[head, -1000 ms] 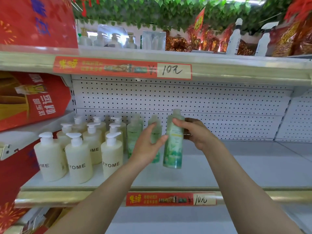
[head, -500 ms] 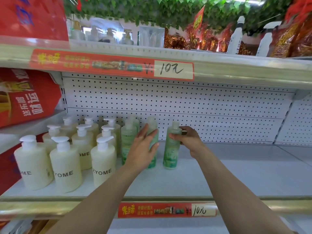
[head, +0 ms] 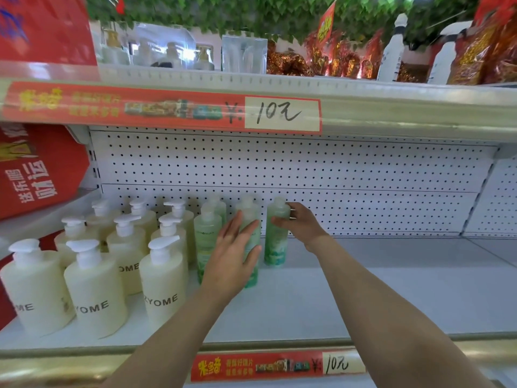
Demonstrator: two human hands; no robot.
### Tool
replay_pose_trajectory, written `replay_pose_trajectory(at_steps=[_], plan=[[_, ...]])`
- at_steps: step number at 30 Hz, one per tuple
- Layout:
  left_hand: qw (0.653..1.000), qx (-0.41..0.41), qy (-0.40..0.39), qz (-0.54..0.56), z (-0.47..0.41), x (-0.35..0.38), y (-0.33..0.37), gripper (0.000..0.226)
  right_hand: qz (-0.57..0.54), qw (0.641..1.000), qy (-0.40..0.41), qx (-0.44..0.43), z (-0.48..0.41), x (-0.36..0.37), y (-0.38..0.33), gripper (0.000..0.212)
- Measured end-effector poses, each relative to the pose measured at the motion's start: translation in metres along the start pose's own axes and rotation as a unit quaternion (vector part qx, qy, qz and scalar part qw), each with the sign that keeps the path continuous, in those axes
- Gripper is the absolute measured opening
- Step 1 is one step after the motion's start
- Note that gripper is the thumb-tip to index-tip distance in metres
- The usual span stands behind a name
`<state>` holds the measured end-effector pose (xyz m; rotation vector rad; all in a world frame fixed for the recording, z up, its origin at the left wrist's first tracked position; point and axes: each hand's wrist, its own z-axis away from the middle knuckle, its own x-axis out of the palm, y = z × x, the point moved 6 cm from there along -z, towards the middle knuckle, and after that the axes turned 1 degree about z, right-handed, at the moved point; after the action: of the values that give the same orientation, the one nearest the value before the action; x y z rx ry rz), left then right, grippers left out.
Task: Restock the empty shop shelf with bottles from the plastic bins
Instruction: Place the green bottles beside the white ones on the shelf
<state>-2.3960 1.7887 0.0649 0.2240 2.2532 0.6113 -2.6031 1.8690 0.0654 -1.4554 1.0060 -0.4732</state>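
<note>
A green bottle (head: 275,242) stands upright on the white shelf (head: 377,289), close to the pegboard back. My right hand (head: 300,224) grips it near the cap. To its left stand three more green bottles (head: 206,242). My left hand (head: 233,253) lies with straight fingers against the front of one of them. Several cream pump bottles (head: 165,287) marked ZYOME fill the shelf's left end. No plastic bin is in view.
The upper shelf (head: 391,107) overhangs close above, carrying boxed bottles, gold-red packets and white spray bottles. Red gift boxes (head: 39,169) stand at the far left. Bare shelf stretches to the right of the green bottles. A red price strip (head: 277,365) runs along the front edge.
My right hand has carried the green bottle back and down until it stands on the shelf beside the others. My left hand stayed on the neighbouring green bottle.
</note>
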Motion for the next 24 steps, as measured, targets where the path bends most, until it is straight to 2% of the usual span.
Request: replay_pose_trajectory(at_steps=[11,16,20,24], plan=[[1.0,-0.003,-0.012,-0.007,0.001,0.001,0.002,0.056,0.02,1.0,-0.015,-0.003,-0.014,0.005,0.008,0.061],[0.999,-0.015,-0.032,-0.026,0.001,0.0,0.003,0.059,0.06,0.998,-0.009,0.024,-0.008,0.007,0.005,0.068],[0.995,-0.018,-0.082,-0.052,0.001,-0.01,0.008,0.065,0.146,0.987,0.042,0.042,0.016,0.001,-0.021,0.082],[0.99,-0.009,-0.098,-0.101,-0.001,-0.036,0.02,0.071,0.304,0.949,0.083,-0.006,0.054,-0.006,-0.069,0.079]])
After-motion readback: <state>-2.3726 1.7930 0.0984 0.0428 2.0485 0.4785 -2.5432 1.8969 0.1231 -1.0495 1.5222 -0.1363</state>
